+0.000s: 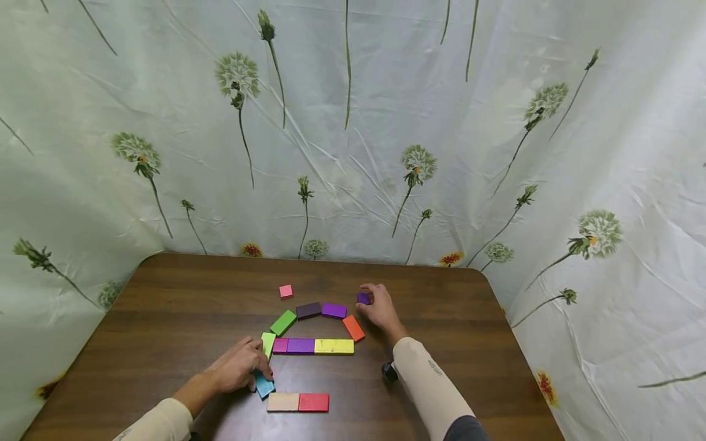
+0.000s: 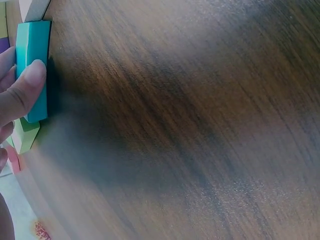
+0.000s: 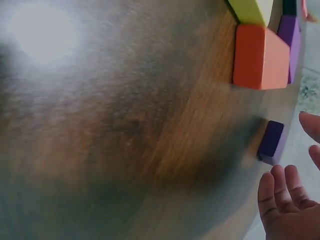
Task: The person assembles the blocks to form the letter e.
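Observation:
At the near left of the arrangement, my left hand point(image 1: 238, 366) pinches a light blue block point(image 1: 265, 387). Its thumb lies along the blue block's side in the left wrist view, other fingers opposite. A light green block point(image 1: 267, 344) touches the far end of the blue one. My right hand point(image 1: 380, 310) is beside a small dark purple block point(image 1: 363, 298) at the back right. In the right wrist view its fingers and thumb are spread, with a gap between them and the purple block. An orange block point(image 1: 353, 328) stands to the left of that hand.
A curve of green point(image 1: 284, 323), dark brown point(image 1: 308, 310) and violet point(image 1: 334, 310) blocks arches behind a straight row ending in a yellow block point(image 1: 334, 346). Nearer lie a plain wood block point(image 1: 283, 402) and a red block point(image 1: 314, 402). A pink block point(image 1: 285, 291) sits behind. A floral curtain point(image 1: 331, 153) hangs beyond the table.

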### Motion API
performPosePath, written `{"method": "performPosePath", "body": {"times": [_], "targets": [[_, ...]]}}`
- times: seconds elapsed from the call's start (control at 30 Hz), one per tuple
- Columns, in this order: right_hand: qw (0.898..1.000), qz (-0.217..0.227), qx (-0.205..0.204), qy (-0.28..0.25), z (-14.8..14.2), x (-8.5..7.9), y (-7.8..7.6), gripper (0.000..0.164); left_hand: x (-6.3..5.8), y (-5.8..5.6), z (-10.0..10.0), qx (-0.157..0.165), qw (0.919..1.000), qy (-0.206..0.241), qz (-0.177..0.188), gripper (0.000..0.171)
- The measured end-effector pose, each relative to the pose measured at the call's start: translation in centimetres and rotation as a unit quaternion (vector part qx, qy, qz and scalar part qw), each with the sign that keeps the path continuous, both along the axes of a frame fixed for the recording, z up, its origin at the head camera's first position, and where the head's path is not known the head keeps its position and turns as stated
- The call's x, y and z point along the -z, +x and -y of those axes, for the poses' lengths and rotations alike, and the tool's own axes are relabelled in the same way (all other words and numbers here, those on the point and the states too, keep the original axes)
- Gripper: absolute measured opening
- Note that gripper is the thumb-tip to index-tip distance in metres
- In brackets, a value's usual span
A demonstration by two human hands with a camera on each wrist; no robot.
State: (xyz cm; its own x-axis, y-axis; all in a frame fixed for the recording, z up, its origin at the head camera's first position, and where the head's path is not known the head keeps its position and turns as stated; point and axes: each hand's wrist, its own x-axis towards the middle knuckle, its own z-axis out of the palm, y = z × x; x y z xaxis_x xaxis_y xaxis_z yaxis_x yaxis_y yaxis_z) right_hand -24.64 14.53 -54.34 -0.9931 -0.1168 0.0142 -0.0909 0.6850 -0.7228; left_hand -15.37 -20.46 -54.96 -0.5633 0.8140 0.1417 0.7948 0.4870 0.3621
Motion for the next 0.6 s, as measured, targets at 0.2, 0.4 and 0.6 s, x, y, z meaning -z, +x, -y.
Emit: {"method": "performPosePath", "body": {"times": [0.2, 0.4, 0.6], "targets": [[1.0, 0.022, 0.011, 0.018, -0.1, 1.2, -1.0, 0.046, 0.0, 0.1, -0.1, -0.012, 0.9998, -0.012, 0.011, 0.026], [0.999, 0.022, -0.002, 0.026, -0.2, 1.6, -1.3, 0.039, 0.1, 0.1, 0.0, -0.012, 0.9999, -0.009, 0.006, 0.027], [0.999, 0.027, -0.012, 0.037, -0.1, 1.6, -1.4, 0.028, 0.2, 0.1, 0.2, -0.008, 1.0, -0.001, -0.002, 0.029]]}}
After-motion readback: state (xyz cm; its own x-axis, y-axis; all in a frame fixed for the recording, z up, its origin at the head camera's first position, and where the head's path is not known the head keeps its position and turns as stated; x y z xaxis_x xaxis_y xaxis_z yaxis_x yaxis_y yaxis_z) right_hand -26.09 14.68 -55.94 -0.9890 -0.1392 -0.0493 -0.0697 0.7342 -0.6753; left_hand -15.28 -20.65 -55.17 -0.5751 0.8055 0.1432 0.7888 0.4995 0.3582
